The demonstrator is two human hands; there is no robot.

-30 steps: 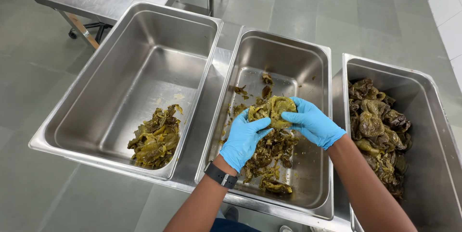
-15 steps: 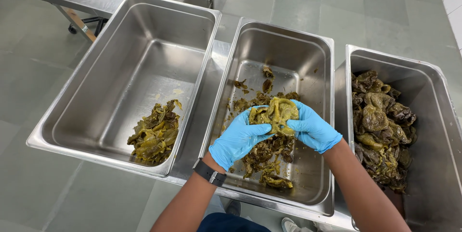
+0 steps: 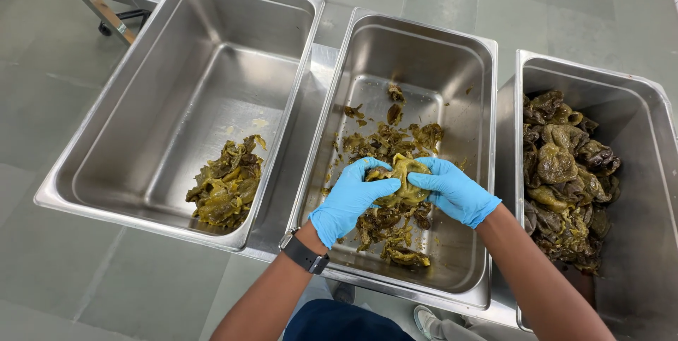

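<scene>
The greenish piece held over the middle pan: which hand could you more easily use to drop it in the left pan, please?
Probably the left hand: it grips the piece on the side nearer the left pan.

No packages, labels or signs were visible. Only possible screen: dark smartwatch (image 3: 305, 255) on left wrist, rectangular black face on black strap, sat at near edge of middle steel pan; face was dark, turned partly away, display content could not be told.

left hand (image 3: 349, 200), right hand (image 3: 454, 191) gloved, cupped together
</scene>
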